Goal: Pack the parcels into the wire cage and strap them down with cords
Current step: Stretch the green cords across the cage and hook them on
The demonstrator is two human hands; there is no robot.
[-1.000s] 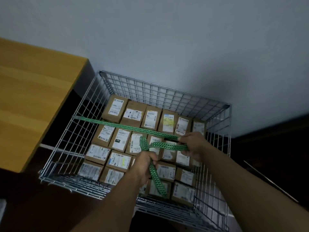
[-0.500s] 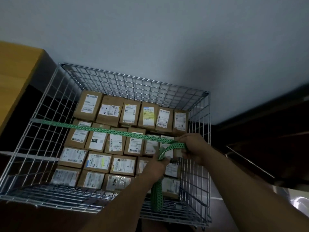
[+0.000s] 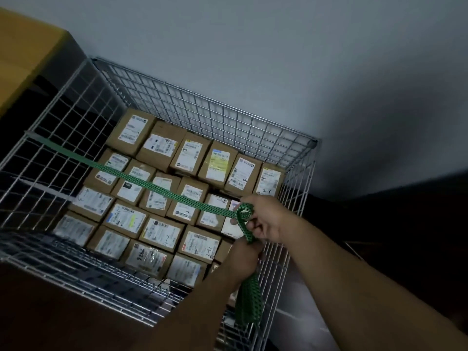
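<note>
Head view: the wide loop in the cord (image 3: 162,187) has drawn down to a small knot by the right wall of the cage (image 3: 228,117). The right hand (image 3: 268,219) pinches that knot and the left hand (image 3: 243,259) grips the tail (probably cinching). The parcels (image 3: 162,231) sit packed beneath, so this strap looks nearly fastened.

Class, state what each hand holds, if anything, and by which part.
Both hold the green cord: the right hand pinches its loop, the left hand grips the loose tail just below.
</note>
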